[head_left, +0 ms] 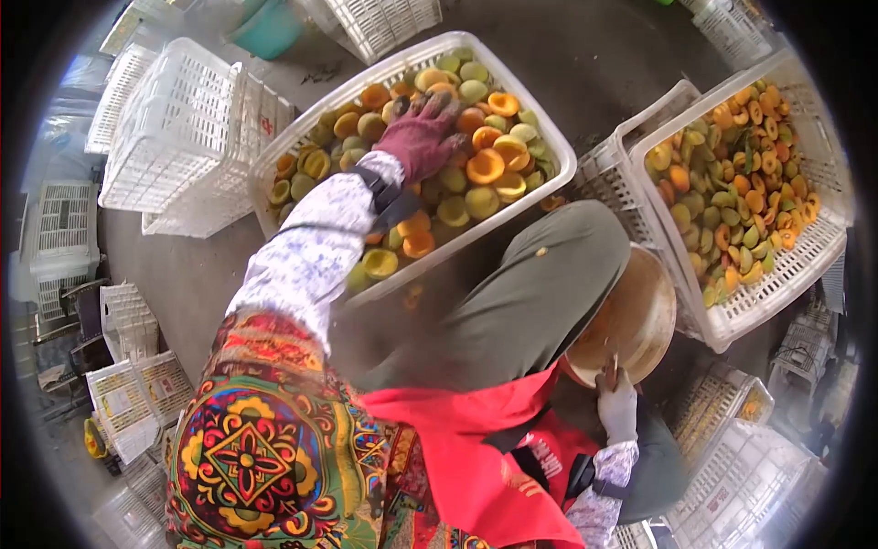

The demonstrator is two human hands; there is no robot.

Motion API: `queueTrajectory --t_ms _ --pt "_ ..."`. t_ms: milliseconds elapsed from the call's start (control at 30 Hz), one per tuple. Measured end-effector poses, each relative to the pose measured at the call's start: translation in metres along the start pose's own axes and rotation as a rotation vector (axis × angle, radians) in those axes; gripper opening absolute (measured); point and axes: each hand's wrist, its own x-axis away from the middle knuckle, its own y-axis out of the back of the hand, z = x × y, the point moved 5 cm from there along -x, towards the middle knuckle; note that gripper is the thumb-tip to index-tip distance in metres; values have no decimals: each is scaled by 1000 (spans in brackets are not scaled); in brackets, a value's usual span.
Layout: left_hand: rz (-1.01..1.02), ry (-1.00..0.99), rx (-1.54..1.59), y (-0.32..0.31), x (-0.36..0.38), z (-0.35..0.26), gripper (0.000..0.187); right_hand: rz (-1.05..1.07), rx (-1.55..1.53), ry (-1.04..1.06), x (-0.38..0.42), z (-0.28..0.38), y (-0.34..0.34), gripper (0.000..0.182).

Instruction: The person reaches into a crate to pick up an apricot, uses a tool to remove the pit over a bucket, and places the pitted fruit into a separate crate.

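Note:
My left hand (pixel 422 135), in a maroon glove, rests on apricots (pixel 485 166) in a white plastic crate (pixel 549 102). Its fingers are apart; the undersides of the fingertips are hidden, and no fruit shows clearly in its grasp. Some apricots are halved with orange flesh showing, others look greenish and whole. My right hand (pixel 618 410), in a white glove, is closed around what looks like a small knife (pixel 611 368). The knife points up over the edge of a round, worn basin (pixel 645 316) beside my bent knee.
At the right, another crate (pixel 732 316) holds many cut apricot pieces (pixel 745 183). Stacked white crates (pixel 174 137) stand at the left, with more (pixel 745 485) at lower right. A teal tub (pixel 267 29) sits at the top. My grey-trousered leg (pixel 540 284) lies between the crate and basin.

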Motion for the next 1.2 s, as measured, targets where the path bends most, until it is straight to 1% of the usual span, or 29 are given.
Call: queueTrajectory --t_ms 33,67,133,167,200,233,267,333,400,433,467,533,567,633,667,733,767,800,867,900,933,1000,1067,1100,1133,1167,1200 --pt "-9 -8 49 0 0 3 64 32 -7 -48 -5 -2 -2 29" --pt "-41 -26 87 -5 -1 7 63 13 -16 -29 -12 0 -4 29" --pt "53 41 4 3 -1 3 62 -67 34 129 -15 4 0 27" --pt "62 28 56 6 0 1 62 -80 36 123 -6 15 8 27" --pt "77 16 109 6 -1 6 61 -37 -113 2 2 23 15 26" --pt "32 -13 206 -2 -2 14 59 12 -261 -120 11 25 18 25" --pt "-9 -48 281 2 5 18 57 19 -255 -127 21 20 19 25" --pt "-68 -120 286 37 39 6 55 28 -359 -151 33 11 18 22" --pt "-117 -189 43 35 69 0 53 27 -374 -130 36 9 17 21" --pt "-76 -212 -102 22 82 0 54 16 -364 -133 35 9 17 21" --pt "56 -116 40 18 95 -5 58 4 -352 -136 32 9 16 21" --pt "-27 -143 108 -2 116 -7 63 6 -371 -128 29 11 12 21" --pt "-34 -137 111 -10 117 -5 63 7 -379 -121 27 11 9 21" --pt "-63 -98 162 -6 118 -6 62 10 -344 -85 28 24 10 21" --pt "-54 -106 134 -6 115 -4 63 -2 -345 -54 25 28 10 21" --pt "63 -74 167 -5 112 -4 64 5 -214 -18 23 30 10 20" --pt "-12 -99 162 0 115 -4 61 -1 -346 -66 28 29 9 18" --pt "-25 -101 169 4 117 1 61 -13 -339 -61 34 30 12 18" --pt "-80 -55 336 17 122 20 56 -18 -408 -40 48 29 16 16" --pt "-182 -16 245 29 128 31 53 -8 -423 -53 56 32 19 14" --pt "-190 -15 247 30 130 45 53 -14 -420 -47 60 29 20 14" --pt "-296 152 159 35 132 86 53 -21 -424 -151 66 14 18 14" --pt "-169 242 178 29 139 114 56 -14 -417 -199 66 12 14 17" --pt "-61 316 258 8 148 133 56 -14 -387 -135 61 10 9 20" --pt "46 350 345 -15 145 143 56 -49 -365 -87 60 6 12 24" --pt "88 336 300 6 142 129 57 -58 -326 -70 63 13 18 27" --pt "137 311 236 9 134 124 58 -68 -289 -61 63 23 21 29"
